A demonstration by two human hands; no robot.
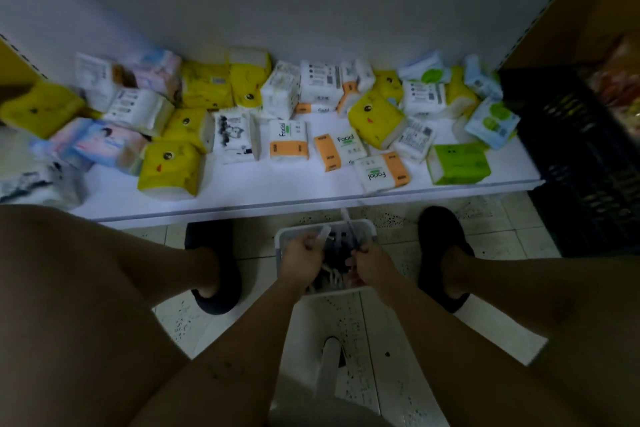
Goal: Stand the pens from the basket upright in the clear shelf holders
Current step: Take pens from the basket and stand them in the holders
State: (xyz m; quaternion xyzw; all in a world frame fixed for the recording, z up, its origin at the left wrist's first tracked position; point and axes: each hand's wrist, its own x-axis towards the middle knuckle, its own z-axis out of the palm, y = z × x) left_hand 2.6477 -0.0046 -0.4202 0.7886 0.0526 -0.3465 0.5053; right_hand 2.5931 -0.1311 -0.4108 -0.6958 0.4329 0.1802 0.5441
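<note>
From my feed I look straight down at a person crouching over a small white basket [367,226] that sits on the tiled floor [502,229] between two dark shoes [215,276], just in front of the edge of a low white shelf [277,199]. Both hands are inside the basket's rim. The left hand [300,261] has its fingers curled round a white pen [324,235], whose tip angles up and away from the knuckles. The right hand [373,265] is likewise clenched, gripping a second pen [347,222] that sticks up past the basket's far rim; this one is thin and blurred, so I cannot read its colour. Between and under the two hands lies a dark and pale jumble of the remaining pens [333,276], heaped on the basket's bottom; I cannot count them. Bare forearms and knees fill the lower part of my view. On the shelf above the basket, soft tissue packs [375,120] lie scattered in yellow, white with orange bands, green, and pale blue, some flat and some on edge, several touching. At the right end of the shelf stands a black slatted crate [581,163], its contents too blurred to name.
</note>
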